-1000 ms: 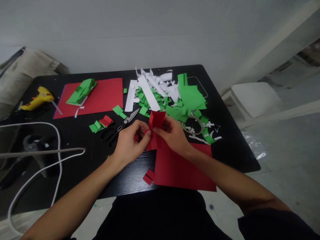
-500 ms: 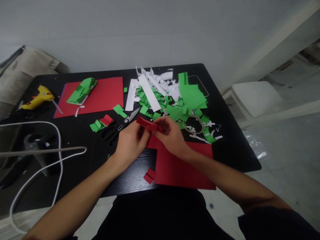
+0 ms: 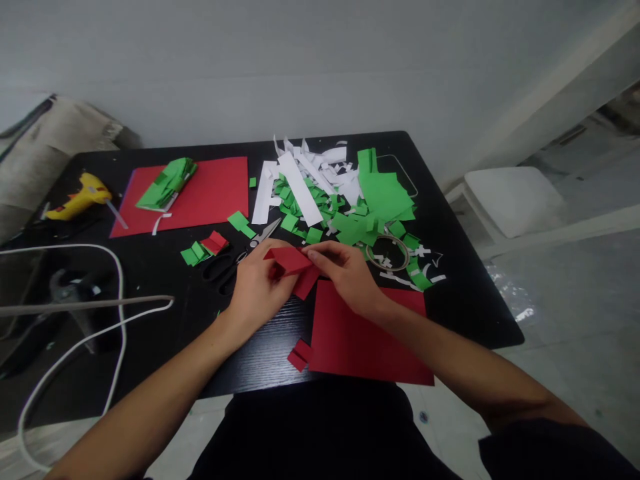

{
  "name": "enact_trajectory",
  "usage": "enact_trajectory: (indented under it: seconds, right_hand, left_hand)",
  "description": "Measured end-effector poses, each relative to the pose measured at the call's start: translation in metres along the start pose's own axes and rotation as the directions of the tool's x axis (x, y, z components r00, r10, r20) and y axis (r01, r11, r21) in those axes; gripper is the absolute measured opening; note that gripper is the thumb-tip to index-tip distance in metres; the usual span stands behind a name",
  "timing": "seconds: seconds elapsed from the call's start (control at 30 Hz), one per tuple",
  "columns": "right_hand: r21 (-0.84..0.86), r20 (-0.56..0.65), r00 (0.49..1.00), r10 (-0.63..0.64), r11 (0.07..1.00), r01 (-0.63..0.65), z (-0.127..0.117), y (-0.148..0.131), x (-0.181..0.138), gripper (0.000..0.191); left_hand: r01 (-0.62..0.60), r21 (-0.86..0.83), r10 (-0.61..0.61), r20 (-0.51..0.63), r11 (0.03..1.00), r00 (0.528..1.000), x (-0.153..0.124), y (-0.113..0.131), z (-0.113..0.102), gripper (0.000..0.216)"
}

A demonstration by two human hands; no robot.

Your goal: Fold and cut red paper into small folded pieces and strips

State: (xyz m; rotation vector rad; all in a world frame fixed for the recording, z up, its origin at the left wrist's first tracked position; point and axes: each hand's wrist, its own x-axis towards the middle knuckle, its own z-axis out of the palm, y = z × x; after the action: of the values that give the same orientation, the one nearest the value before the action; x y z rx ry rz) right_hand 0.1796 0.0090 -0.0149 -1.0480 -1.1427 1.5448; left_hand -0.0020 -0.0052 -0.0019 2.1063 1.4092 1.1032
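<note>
Both my hands hold a folded piece of red paper (image 3: 294,265) just above the black table (image 3: 150,280). My left hand (image 3: 257,287) grips its left part, fingers curled under it. My right hand (image 3: 345,270) pinches its right end with thumb and fingers closed. Right below my right wrist lies a large red sheet (image 3: 365,333). Black-handled scissors (image 3: 235,257) lie just left of my left hand.
A pile of green and white paper scraps (image 3: 330,190) fills the table's back middle, with a tape ring (image 3: 386,251) near it. Another red sheet (image 3: 200,193) carries green pieces at back left, beside a yellow glue gun (image 3: 77,198). A white cable (image 3: 100,267) curves at left.
The red paper stood upright between my fingers a second ago; it has been folded down and now lies flat and low between both hands.
</note>
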Motion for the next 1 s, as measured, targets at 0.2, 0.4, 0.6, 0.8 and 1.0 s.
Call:
enact_trajectory:
  seconds: [0.2,0.4,0.6,0.8,1.0]
  right_hand:
    - [0.031,0.007,0.997,-0.071,0.997,0.070,-0.0005,0.0071,0.0010,0.021]
    - [0.083,0.022,0.997,-0.070,0.994,0.068,-0.0012,0.0088,0.0011,0.021]
    - [0.103,0.032,0.998,-0.060,0.993,0.056,-0.0003,0.0051,-0.0004,0.020]
    - [0.090,0.051,0.992,-0.112,0.990,0.107,0.0004,0.0020,-0.0014,0.016]
    - [0.048,0.064,0.990,-0.125,0.991,0.122,-0.0011,0.0021,-0.0006,0.015]
  left_hand:
    - [-0.038,0.076,0.037,0.013,0.996,0.999,-0.0010,-0.0030,-0.0022,0.011]
    - [-0.100,0.040,0.099,0.020,0.994,0.995,-0.0016,-0.0049,-0.0047,0.009]
    - [-0.143,0.020,0.143,0.015,0.989,0.990,-0.0011,0.0002,-0.0045,0.012]
    - [-0.158,0.020,0.158,0.009,0.987,0.987,-0.0002,0.0044,-0.0056,0.009]
    - [-0.190,0.055,0.189,0.021,0.980,0.982,0.0000,0.0018,-0.0060,0.009]
